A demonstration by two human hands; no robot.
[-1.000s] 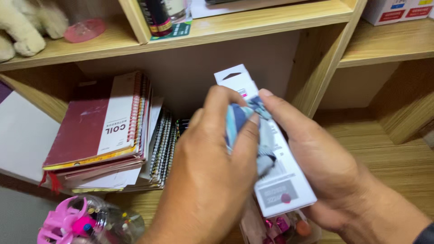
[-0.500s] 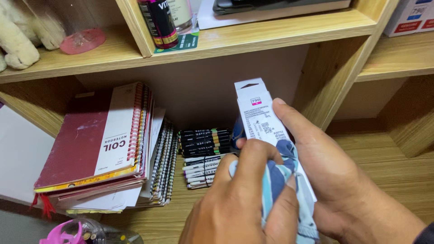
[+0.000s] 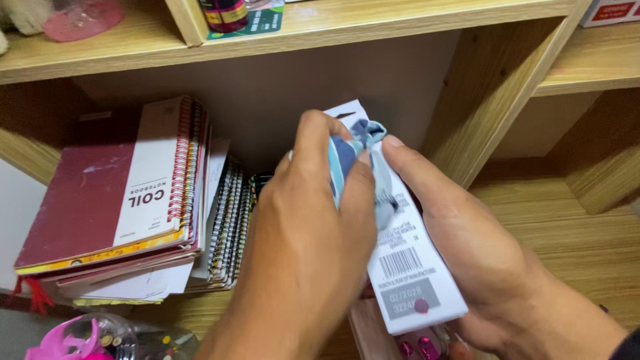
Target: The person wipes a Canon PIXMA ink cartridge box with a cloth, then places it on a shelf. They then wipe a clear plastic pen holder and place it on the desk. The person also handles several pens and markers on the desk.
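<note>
My right hand (image 3: pixel 490 263) holds a slim white cardboard box (image 3: pixel 408 277) upright in front of the lower shelf opening, thumb along its side. My left hand (image 3: pixel 308 247) grips a bunched blue-and-white striped cloth (image 3: pixel 357 153) and presses it against the upper part of the box. The top flap of the box shows just behind the cloth. The cloth and my left fingers cover most of the box's upper face.
A leaning stack of spiral notebooks (image 3: pixel 133 207) fills the left of the wooden shelf compartment (image 3: pixel 480 100). A pink plastic item in a clear jar (image 3: pixel 73 337) sits at the lower left. A dark bottle (image 3: pixel 223 13) stands on the shelf above. Small pink objects (image 3: pixel 417 348) lie below the box.
My left hand slid the cloth from the lower part of the box up to its top. The box tilted and its lower end came into view, now hiding the markers behind.
</note>
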